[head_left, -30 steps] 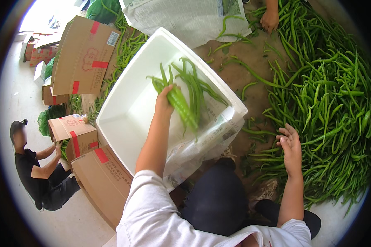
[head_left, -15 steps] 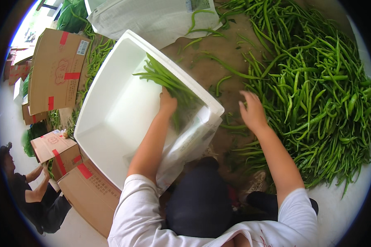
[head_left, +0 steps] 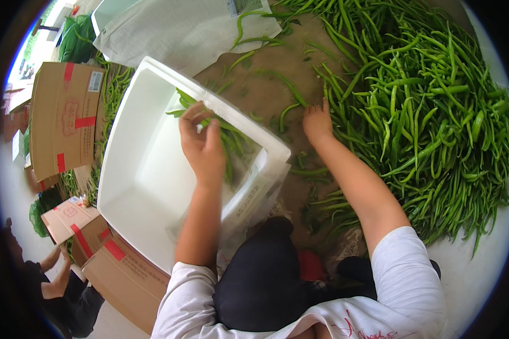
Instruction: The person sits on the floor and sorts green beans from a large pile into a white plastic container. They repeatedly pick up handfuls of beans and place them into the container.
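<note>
A white foam box (head_left: 136,164) stands tilted at my left, with a bunch of long green chili peppers (head_left: 234,141) lying along its right inner wall. Over that bunch my left hand (head_left: 202,150) is raised, slightly blurred, its fingers apart and holding nothing. My right hand (head_left: 318,123) reaches down at the left edge of a large heap of green chili peppers (head_left: 424,124). Its fingers curl over a long single green chili pepper (head_left: 288,85) on the brown ground sheet; the fingertips are partly hidden.
Clear plastic film (head_left: 254,198) hangs over the box's near right corner. Cardboard boxes (head_left: 65,121) with red tape stand at the left. A white sack (head_left: 169,34) lies beyond the box. At the lower left, another person (head_left: 62,288) handles peppers at a carton (head_left: 76,223).
My left hand has let go of the peppers inside the box and lifted away from them. My right hand has moved left and closed over a single pepper. The view has shifted slightly.
</note>
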### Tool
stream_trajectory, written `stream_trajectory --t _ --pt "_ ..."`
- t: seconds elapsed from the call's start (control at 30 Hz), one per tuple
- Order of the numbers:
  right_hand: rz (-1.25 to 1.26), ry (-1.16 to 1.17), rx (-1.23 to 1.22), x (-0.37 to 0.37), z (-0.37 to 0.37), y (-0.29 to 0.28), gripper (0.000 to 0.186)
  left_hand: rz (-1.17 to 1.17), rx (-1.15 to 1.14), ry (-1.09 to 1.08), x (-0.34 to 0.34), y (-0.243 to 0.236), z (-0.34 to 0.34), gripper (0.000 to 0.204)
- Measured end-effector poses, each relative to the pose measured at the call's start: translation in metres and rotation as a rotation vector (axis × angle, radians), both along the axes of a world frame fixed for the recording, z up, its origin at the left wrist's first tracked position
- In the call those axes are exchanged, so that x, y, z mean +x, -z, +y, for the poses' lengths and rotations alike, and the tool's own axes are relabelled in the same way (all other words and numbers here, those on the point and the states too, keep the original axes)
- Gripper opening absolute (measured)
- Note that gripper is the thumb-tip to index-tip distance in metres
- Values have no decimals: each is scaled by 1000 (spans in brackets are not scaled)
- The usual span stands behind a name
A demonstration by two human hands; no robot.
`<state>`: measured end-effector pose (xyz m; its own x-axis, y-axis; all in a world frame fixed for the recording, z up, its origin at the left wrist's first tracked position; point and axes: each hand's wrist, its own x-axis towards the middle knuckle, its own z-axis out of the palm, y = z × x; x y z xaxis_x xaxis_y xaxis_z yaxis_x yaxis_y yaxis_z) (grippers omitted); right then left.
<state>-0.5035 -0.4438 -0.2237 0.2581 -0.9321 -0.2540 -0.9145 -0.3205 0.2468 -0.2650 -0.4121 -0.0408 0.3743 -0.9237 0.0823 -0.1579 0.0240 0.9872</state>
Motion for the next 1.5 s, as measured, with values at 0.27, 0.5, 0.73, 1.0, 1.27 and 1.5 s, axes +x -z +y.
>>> stream_trajectory --t 0.27,0.5,0.73,1.0,1.27,1.5 --pt "-331 115 -89 1 -13 -40 29 466 359 562 -71 -6 45 19" --pt "-1656 625 69 -10 21 -125 21 557 318 478 -81 7 31 25" --pt "-1866 810 615 -10 129 -173 24 547 277 691 -87 -2 41 32" --pt "-735 715 4 -77 130 -75 52 923 337 120 -59 -17 41 18" --pt "-164 441 184 -107 90 -44 65 871 384 248 -64 -7 45 16" --pt "-575 440 176 -113 105 -71 57 755 469 368 -63 1 45 17"
